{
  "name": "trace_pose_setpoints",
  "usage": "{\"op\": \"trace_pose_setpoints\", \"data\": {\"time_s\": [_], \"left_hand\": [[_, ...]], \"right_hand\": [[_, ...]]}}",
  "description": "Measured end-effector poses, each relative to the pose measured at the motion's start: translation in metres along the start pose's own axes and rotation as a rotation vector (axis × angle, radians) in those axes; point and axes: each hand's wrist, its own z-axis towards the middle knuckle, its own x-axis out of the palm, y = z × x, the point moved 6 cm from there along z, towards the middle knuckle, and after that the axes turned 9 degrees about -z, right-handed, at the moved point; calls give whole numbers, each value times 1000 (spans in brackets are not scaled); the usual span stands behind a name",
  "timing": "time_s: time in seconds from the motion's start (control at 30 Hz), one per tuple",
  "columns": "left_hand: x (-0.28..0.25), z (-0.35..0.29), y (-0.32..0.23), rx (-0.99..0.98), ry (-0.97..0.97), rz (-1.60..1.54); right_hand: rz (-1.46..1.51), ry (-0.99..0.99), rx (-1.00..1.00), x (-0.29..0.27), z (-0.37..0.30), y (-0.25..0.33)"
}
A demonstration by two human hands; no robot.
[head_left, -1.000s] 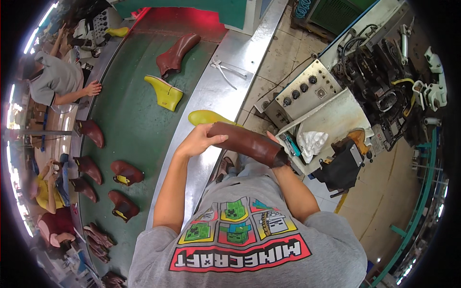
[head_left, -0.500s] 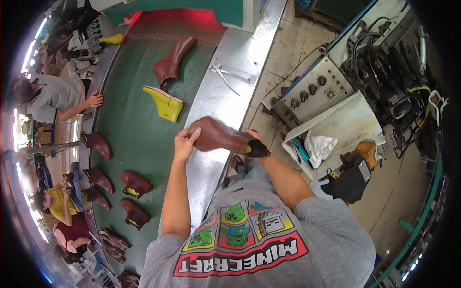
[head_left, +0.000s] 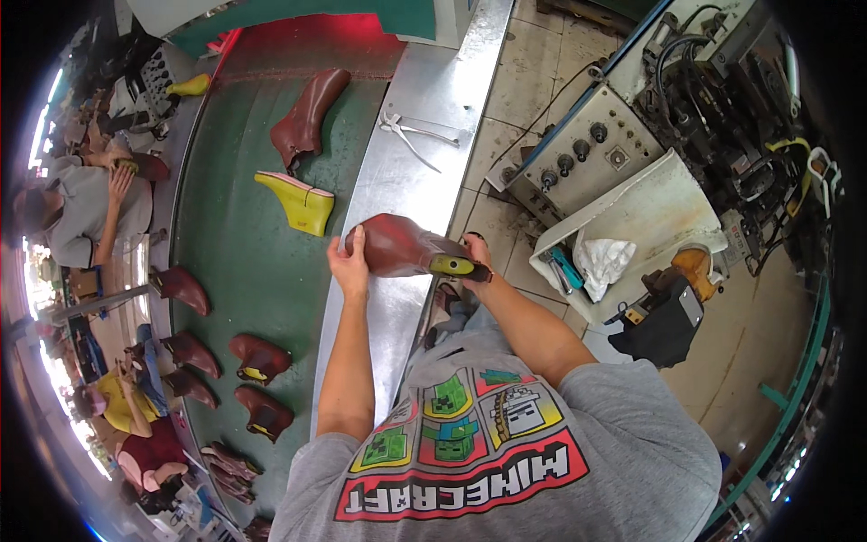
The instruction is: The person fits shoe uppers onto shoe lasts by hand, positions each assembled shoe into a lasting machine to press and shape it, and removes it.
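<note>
Forearms [head_left: 349, 375] (bare) reach forward, left grip [head_left: 349, 263] and right grip [head_left: 477, 256] curled.

A reddish-brown boot [head_left: 393, 248], smooth and softly glossy, is held up in the air over the bare metal strip of the tabletop [head_left: 411, 176]. It lies on its side, roughly level, slanting slightly down toward the right. Its broad, rounded end points left, where the left grip [head_left: 349, 262] holds it with the thumb laid on the leather. It narrows to the right, where the right grip [head_left: 477, 262] holds the collar end. There a yellow-green last [head_left: 448, 266] shows in the opening, its face marked by a dark round hole, with darker material beside it. The underside is hidden.
</note>
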Motion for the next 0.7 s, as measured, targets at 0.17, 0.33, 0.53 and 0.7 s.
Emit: {"op": "trace_pose_setpoints", "data": {"time_s": [0.17,0.33,0.53,0.7], "left_hand": [[11,-13,-13,134,-172,147],[-15,-32,-34,233,-212,30],[-103,-53,-64,83,-242,-191],[-141,-90,-64,-71,-266,-595]], "right_hand": [[-231,-14,10,-18,20,-4],[-901,182,-286,2,-22,16],[-372,370,135,63,-143,-34],[-446,245,46,93,-198,-61]]}}
